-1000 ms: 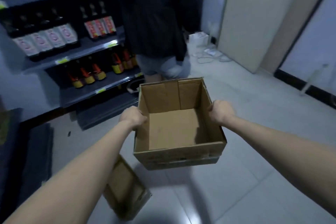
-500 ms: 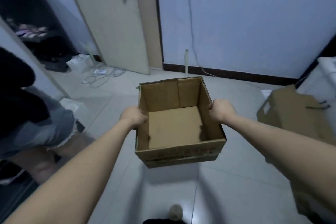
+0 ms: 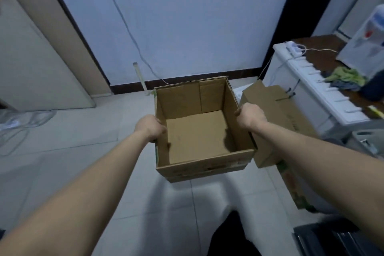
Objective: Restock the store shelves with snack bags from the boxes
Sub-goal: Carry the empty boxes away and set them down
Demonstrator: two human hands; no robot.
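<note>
Cardboard box (image 3: 199, 137), empty, is gripped by its side walls in both hands, left hand (image 3: 150, 128) and right hand (image 3: 250, 115); no snack bags or shelves are visible, so restocking from other boxes likely remains.

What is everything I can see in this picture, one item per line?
Open cardboard box: one, brown, nothing inside, held up over the floor at centre.
Flattened cardboard: at least one piece, brown, leaning on the floor right of the box.
White cabinet: one, right side, with a cable on top.
Cloth: one bundle, green and grey, on the dark surface beyond the cabinet.
Door: one, pale, left.
Wall: pale, with a thin cable running down it.
Floor: pale tiles.
Left hand: gripping the box's left wall.
Right hand: gripping the box's right wall.
</note>
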